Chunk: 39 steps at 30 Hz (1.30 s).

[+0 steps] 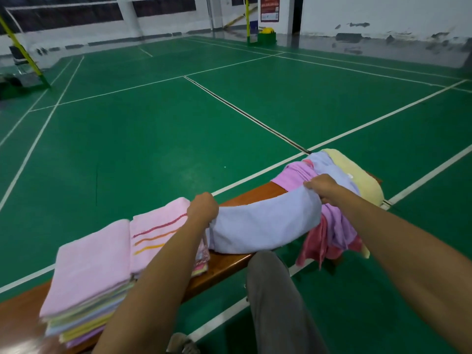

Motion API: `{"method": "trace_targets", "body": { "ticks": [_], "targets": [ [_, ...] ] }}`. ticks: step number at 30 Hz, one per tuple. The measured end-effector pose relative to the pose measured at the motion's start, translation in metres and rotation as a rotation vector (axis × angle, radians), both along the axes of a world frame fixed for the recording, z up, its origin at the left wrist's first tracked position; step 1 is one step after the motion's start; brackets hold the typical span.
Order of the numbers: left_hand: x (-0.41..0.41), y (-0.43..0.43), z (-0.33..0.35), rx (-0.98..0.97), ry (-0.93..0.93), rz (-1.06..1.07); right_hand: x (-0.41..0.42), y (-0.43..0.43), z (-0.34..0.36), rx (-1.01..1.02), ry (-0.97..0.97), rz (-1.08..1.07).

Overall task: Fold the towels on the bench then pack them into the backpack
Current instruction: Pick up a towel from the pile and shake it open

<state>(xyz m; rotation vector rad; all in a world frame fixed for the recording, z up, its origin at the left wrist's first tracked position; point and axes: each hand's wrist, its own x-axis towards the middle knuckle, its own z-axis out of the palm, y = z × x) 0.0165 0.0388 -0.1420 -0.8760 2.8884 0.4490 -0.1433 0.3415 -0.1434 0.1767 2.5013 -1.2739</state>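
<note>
A light blue towel [263, 226] hangs stretched between my two hands above the wooden bench [229, 267]. My left hand [203, 209] grips its left edge. My right hand [323, 186] grips its right edge beside a loose pile of unfolded towels [337, 226] in purple, red and yellow. On the bench's left end stands a stack of folded towels [89, 284] with a pink one on top. Between that stack and my left hand lies a pink striped towel [158, 233], folded. No backpack is in view.
The bench stands on a green court floor [178, 129] with white lines. My leg in grey trousers [275, 297] is in front of the bench. A yellow net post [23, 52] stands far left; a green base with another post [267, 35] at the far wall.
</note>
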Motion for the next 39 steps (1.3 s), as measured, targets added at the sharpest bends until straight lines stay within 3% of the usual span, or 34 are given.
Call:
{"method": "trace_targets", "body": {
  "ticks": [19, 22, 24, 27, 33, 39],
  "targets": [
    [-0.037, -0.012, -0.049, -0.398, -0.270, -0.115, -0.036, -0.031, -0.066, 0.238, 0.226, 0.088],
    [-0.043, -0.010, -0.061, -0.367, -0.310, -0.094, -0.036, -0.032, -0.081, 0.324, 0.127, 0.147],
    [-0.048, -0.004, -0.072, -0.281, -0.220, -0.083, -0.037, -0.031, -0.093, 0.378, 0.061, 0.182],
    [-0.052, 0.007, -0.100, -0.173, -0.083, -0.228, -0.031, -0.032, -0.099, 0.443, 0.094, 0.203],
    [-0.046, 0.045, -0.145, 0.063, -0.121, -0.453, -0.025, -0.042, -0.098, 0.493, 0.003, 0.317],
    [-0.037, 0.058, -0.162, 0.005, -0.109, -0.445, -0.026, -0.042, -0.094, 0.426, -0.072, 0.310]
  ]
}}
